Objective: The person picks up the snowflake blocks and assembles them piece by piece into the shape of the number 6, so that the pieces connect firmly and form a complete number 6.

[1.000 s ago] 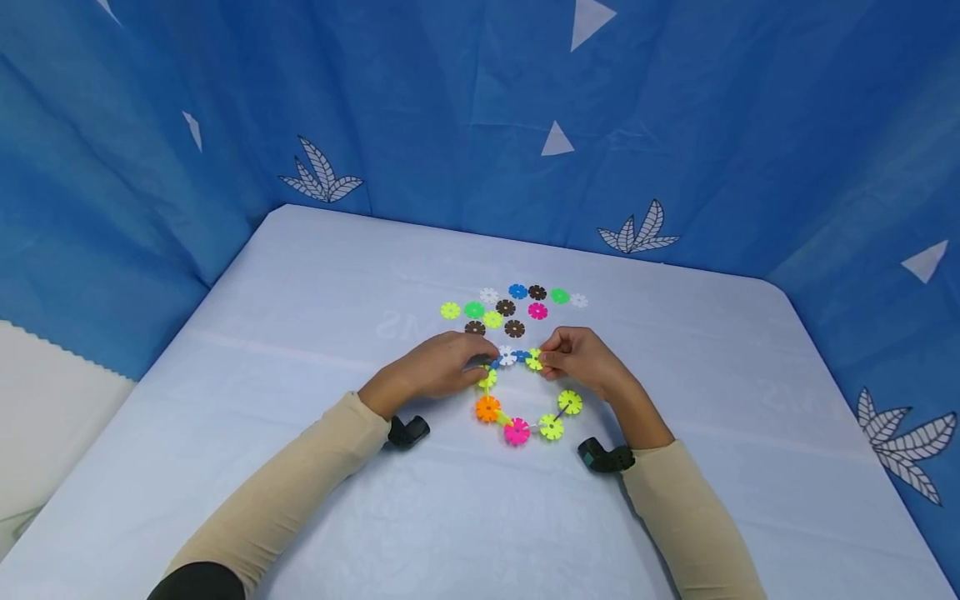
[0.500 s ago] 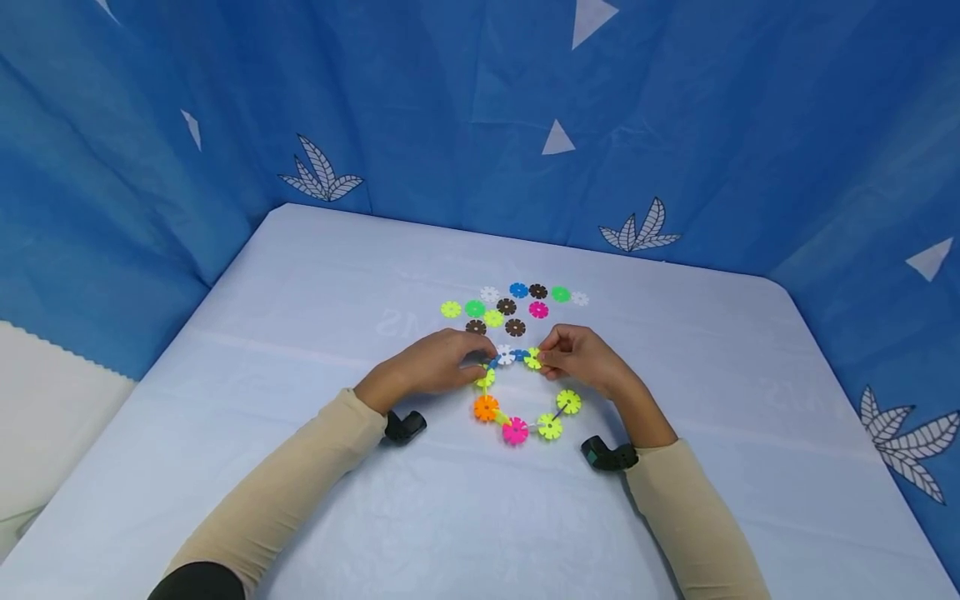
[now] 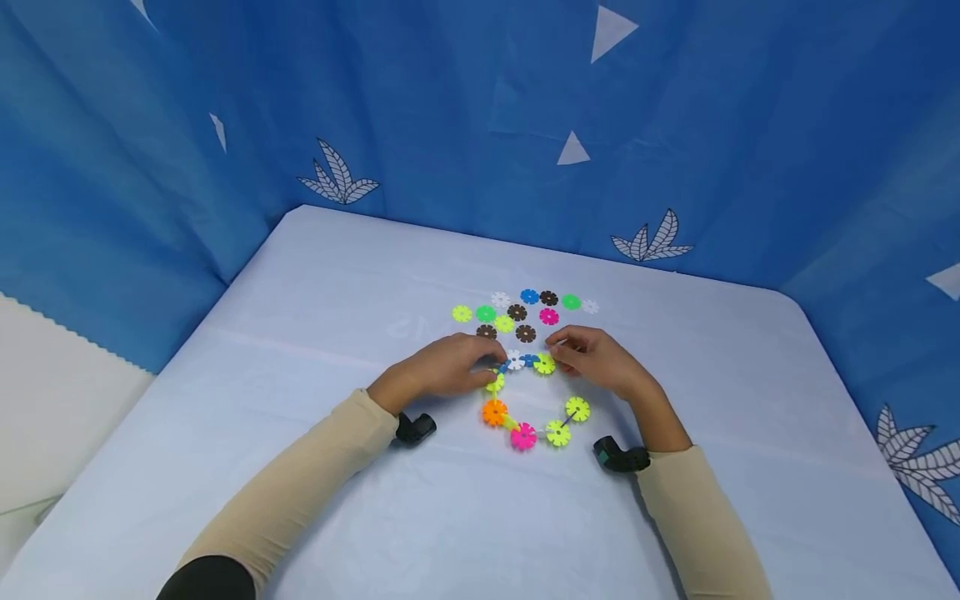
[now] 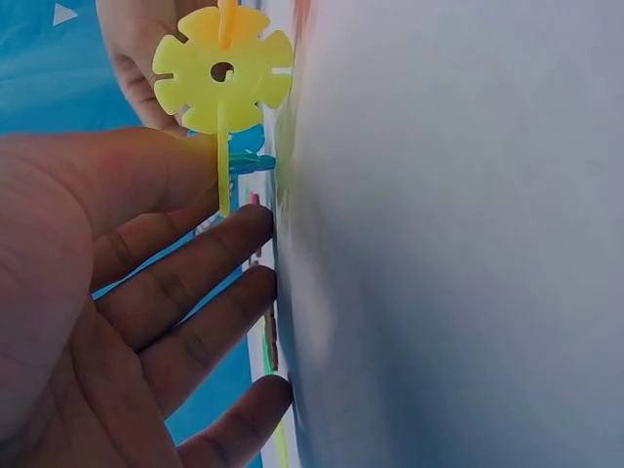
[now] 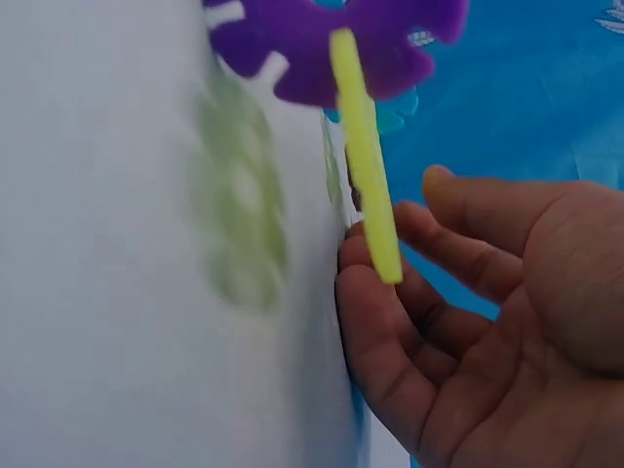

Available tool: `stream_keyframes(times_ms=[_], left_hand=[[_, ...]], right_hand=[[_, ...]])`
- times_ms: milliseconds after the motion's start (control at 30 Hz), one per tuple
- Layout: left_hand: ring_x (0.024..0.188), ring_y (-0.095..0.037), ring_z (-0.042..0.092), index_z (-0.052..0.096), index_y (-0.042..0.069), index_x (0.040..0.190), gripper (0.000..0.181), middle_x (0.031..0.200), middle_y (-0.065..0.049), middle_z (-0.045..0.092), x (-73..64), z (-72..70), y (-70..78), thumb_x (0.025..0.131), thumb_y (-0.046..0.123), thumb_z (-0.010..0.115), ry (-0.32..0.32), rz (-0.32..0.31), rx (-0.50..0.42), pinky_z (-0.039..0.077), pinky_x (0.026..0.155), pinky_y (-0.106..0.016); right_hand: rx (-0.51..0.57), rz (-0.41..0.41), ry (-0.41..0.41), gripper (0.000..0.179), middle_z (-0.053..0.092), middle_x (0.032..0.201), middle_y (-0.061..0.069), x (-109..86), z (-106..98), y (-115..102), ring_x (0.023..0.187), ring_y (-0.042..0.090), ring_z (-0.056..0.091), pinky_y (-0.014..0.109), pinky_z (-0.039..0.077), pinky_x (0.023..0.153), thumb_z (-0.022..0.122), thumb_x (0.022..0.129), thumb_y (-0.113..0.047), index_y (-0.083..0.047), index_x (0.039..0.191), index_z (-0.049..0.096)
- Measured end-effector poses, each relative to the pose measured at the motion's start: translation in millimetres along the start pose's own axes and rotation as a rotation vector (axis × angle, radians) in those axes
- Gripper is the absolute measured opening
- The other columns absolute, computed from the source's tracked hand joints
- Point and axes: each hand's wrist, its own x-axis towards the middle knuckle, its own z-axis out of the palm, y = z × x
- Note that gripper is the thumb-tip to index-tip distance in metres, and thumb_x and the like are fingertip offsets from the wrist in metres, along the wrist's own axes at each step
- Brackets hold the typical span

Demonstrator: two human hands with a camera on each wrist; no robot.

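Note:
Notched plastic snowflake discs are slotted together into a curved chain on the table, with a gap at its right side. A pink disc and an orange disc form its near left part. My left hand pinches the chain's upper left between thumb and index finger, at a yellow disc and a blue disc. Beside the yellow disc at the chain's upper right end is my right hand, thumb and fingers apart, holding nothing. Close to the right wrist camera, a yellow disc sits slotted into a purple disc.
Several loose discs lie behind the chain, including a blue disc, a pink disc and a brown disc. The white-covered table meets a blue curtain at the back.
My right hand has let go of the yellow disc at the chain's upper right end and drawn slightly away. My left hand keeps its place on the chain. The head view has shifted slightly.

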Motion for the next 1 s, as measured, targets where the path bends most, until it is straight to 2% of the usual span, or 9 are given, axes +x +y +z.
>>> stream_keyframes(times_ms=[300, 400, 500, 633, 733, 800, 867, 1000], left_hand=[[0.113, -0.016, 0.059, 0.065, 0.008, 0.126, 0.029, 0.123, -0.002, 0.065, 2.6, 3.3, 2.8, 0.098, 0.015, 0.067, -0.007, -0.009, -0.014, 0.046, 0.101, -0.034], [0.112, -0.016, 0.059, 0.065, 0.008, 0.126, 0.029, 0.123, -0.002, 0.065, 1.7, 3.8, 1.2, 0.098, 0.015, 0.067, -0.005, -0.009, -0.010, 0.047, 0.101, -0.034], [0.112, -0.015, 0.059, 0.066, 0.009, 0.126, 0.029, 0.123, 0.000, 0.065, 0.9, 4.7, -1.6, 0.098, 0.016, 0.068, 0.002, -0.012, -0.002, 0.046, 0.101, -0.034], [0.113, -0.015, 0.059, 0.066, 0.010, 0.126, 0.029, 0.124, 0.000, 0.065, 0.4, 5.9, -4.8, 0.098, 0.017, 0.068, 0.012, -0.013, -0.003, 0.046, 0.101, -0.035], [0.113, -0.016, 0.059, 0.065, 0.010, 0.126, 0.029, 0.124, 0.000, 0.064, 0.7, 6.6, -5.6, 0.098, 0.017, 0.067, 0.014, -0.009, -0.007, 0.046, 0.102, -0.036], [0.114, -0.016, 0.058, 0.065, 0.010, 0.127, 0.029, 0.125, -0.001, 0.064, 0.8, 6.8, -5.5, 0.098, 0.017, 0.067, 0.015, -0.006, -0.006, 0.046, 0.102, -0.036], [0.115, -0.016, 0.058, 0.065, 0.010, 0.127, 0.029, 0.125, -0.001, 0.064, 0.9, 7.4, -5.7, 0.098, 0.017, 0.067, 0.017, 0.001, -0.003, 0.045, 0.102, -0.036], [0.115, -0.016, 0.058, 0.065, 0.009, 0.127, 0.030, 0.125, -0.001, 0.064, 2.0, 9.0, -5.8, 0.098, 0.017, 0.068, 0.019, 0.011, 0.005, 0.045, 0.103, -0.036]], right_hand=[[-0.134, -0.026, -0.108, 0.047, 0.057, 0.097, 0.014, 13.7, -12, 1, 0.080, 0.029, 0.055, 0.036, 0.048, 0.071, 0.056, 0.105, -0.018, -0.022, 0.151, 0.049], [-0.219, -0.050, -0.136, 0.051, 0.058, 0.102, 0.011, 20.8, -11, -3, 0.084, 0.026, 0.054, 0.036, 0.047, 0.074, 0.056, 0.105, -0.020, -0.025, 0.154, 0.045], [-0.286, -0.075, -0.174, 0.053, 0.056, 0.094, 0.010, 27.9, -10, -7, 0.079, 0.025, 0.050, 0.034, 0.044, 0.069, 0.057, 0.105, -0.021, -0.026, 0.156, 0.042], [-0.314, -0.058, -0.212, 0.053, 0.047, 0.080, 0.009, 33.3, -10, -12, 0.067, 0.023, 0.040, 0.034, 0.033, 0.059, 0.057, 0.105, -0.021, -0.026, 0.156, 0.043], [-0.305, -0.042, -0.213, 0.050, 0.047, 0.079, 0.008, 33.6, -11, -13, 0.067, 0.023, 0.040, 0.034, 0.033, 0.060, 0.058, 0.105, -0.021, -0.023, 0.154, 0.047], [-0.292, -0.042, -0.200, 0.047, 0.050, 0.084, 0.008, 33.0, -12, -12, 0.072, 0.024, 0.043, 0.035, 0.035, 0.063, 0.058, 0.104, -0.020, -0.020, 0.151, 0.050], [-0.293, -0.063, -0.180, 0.042, 0.057, 0.098, 0.010, 32.5, -12, -11, 0.080, 0.025, 0.048, 0.035, 0.041, 0.068, 0.058, 0.104, -0.020, -0.017, 0.146, 0.055], [-0.299, -0.105, -0.139, 0.026, 0.060, 0.116, 0.011, 31.9, -12, -8, 0.090, 0.027, 0.052, 0.037, 0.047, 0.075, 0.061, 0.102, -0.013, -0.014, 0.128, 0.063]])
